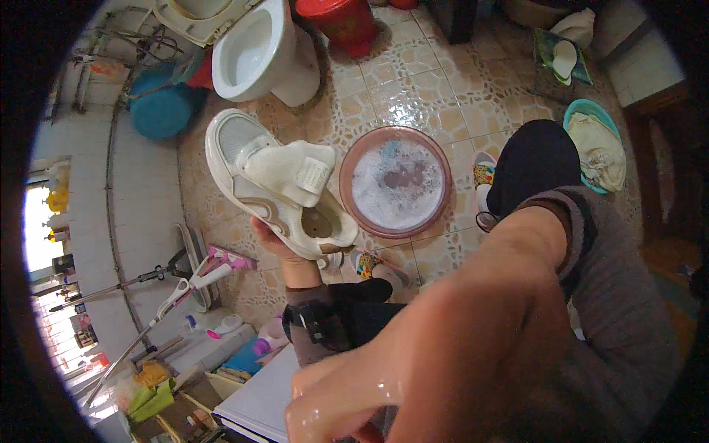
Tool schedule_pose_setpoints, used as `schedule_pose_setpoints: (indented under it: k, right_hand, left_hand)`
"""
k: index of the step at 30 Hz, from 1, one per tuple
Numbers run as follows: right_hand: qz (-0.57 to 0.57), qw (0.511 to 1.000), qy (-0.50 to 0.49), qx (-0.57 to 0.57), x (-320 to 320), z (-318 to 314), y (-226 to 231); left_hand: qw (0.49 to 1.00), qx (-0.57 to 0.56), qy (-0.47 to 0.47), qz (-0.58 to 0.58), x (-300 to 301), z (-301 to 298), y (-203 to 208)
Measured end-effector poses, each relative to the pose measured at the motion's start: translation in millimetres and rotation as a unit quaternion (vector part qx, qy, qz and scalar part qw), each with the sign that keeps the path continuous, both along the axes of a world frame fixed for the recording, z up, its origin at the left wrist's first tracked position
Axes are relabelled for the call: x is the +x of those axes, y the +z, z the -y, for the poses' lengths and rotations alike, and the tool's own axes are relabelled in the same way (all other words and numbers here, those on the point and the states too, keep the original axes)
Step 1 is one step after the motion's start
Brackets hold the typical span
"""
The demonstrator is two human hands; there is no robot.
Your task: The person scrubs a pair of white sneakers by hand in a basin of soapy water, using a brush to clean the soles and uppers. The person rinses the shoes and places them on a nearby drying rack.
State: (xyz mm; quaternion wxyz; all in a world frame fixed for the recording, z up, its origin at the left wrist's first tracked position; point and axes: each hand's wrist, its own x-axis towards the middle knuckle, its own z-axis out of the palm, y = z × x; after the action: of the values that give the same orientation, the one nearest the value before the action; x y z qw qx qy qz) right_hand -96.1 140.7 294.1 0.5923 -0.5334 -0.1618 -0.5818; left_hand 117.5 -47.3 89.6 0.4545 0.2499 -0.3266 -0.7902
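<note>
My left hand [279, 247] grips a white sneaker [230, 181] from below, its fingers mostly hidden under the sole edge. The shoe has a grey mesh toe and beige trim. Its tongue [292, 171] is pulled outward, with a pale label on it, and the opening faces up. Just right of the shoe, a pinkish-brown basin [395, 133] of sudsy water stands on the floor. Large in the foreground, close to the camera, is my wet right hand [443, 354]. Its fingers curl inward, and the inside of the grip is hidden.
A toilet [299, 70], a red bucket [343, 26] and a blue tub [159, 103] stand at the far side. Right of my knee is a turquoise basin [572, 122] with cloth in it. Mops [177, 292] lean at the left, near a white-topped box [262, 399].
</note>
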Motion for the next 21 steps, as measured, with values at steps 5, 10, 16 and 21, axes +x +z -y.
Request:
schedule_pose_setpoints:
  k: [5,10,16,21]
  right_hand:
    - [-0.027,0.999,-0.008,0.034,0.6,7.8,-14.8]
    - [-0.173,0.969,-0.064,0.166,-25.6,61.8,-84.0]
    - [-0.555,0.745,-0.155,0.336,25.9,148.1,-305.4]
    - [-0.616,0.76,-0.135,0.158,183.2,142.1,-448.8]
  left_hand:
    - [0.999,-0.012,0.032,0.016,10.9,8.8,14.3]
    - [0.998,-0.044,0.022,-0.03,45.1,31.9,51.3]
    - [0.974,-0.098,0.203,0.02,102.4,41.0,79.0]
    - [0.958,-0.035,0.274,0.078,137.3,47.6,79.9]
